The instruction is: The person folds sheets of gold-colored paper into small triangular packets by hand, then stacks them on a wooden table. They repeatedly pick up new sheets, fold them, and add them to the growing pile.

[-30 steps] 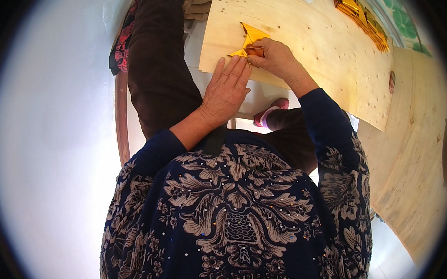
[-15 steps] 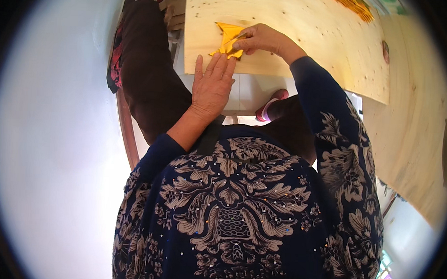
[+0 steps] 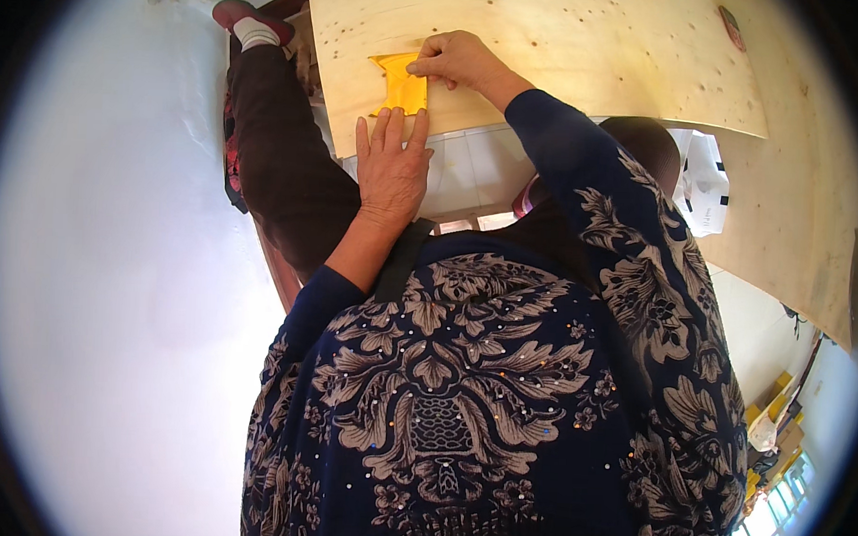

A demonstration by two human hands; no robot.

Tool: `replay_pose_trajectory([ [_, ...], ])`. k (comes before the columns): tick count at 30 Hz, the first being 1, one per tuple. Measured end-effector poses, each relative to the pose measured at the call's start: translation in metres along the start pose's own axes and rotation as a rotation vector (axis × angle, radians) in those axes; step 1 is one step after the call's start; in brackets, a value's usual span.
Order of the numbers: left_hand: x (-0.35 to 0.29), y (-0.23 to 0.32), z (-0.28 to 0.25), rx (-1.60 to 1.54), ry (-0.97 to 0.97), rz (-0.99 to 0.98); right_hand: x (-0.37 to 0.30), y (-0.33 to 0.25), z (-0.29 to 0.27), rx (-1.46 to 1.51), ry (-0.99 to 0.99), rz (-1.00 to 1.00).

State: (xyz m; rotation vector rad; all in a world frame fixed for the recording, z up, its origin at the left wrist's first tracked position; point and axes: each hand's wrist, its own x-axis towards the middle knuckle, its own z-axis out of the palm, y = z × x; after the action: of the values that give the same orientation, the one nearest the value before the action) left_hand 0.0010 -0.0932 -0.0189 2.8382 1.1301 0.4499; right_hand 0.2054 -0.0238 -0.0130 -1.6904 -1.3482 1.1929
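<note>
A small yellow piece (image 3: 403, 89), thin like cloth or paper, lies on the light plywood board (image 3: 550, 45). Its right edge runs straight, while its left side curves inward between pointed corners. My left hand (image 3: 393, 172) rests with fingers stretched out, the fingertips on the near edge of the piece. At the far right corner, my right hand (image 3: 460, 63) has thumb and forefinger closed in a pinch on the yellow piece. The fingertips cover that corner, and whether anything else is between them cannot be made out.
The board's near edge (image 3: 491, 126) runs just in front of my legs. A reddish-brown oval object (image 3: 732, 29) lies at the far right of the board. A white bag (image 3: 701, 183) shows beneath the right side. A pale wall (image 3: 117, 257) stands on the left.
My view has shifted, and the stack of orange-yellow pieces at the far right has left it. The yellow piece now looks flatter, with a straight right edge. My right hand stays at its far right.
</note>
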Motion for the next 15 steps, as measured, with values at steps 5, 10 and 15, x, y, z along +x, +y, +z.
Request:
replay_pose_trajectory([
  [5,0.0022,0.0007,0.0046,0.003,0.045,0.015,0.0016,0.003,0.0051,-0.073,0.098,-0.073],
  [10,0.0037,0.0008,0.0026,0.005,0.04,0.002,0.0029,0.0009,0.0076,-0.205,0.147,-0.085],
  [15,0.0017,0.0024,0.0012,0.02,0.007,-0.024,0.0007,0.0012,0.0087,-0.236,0.173,-0.104],
])
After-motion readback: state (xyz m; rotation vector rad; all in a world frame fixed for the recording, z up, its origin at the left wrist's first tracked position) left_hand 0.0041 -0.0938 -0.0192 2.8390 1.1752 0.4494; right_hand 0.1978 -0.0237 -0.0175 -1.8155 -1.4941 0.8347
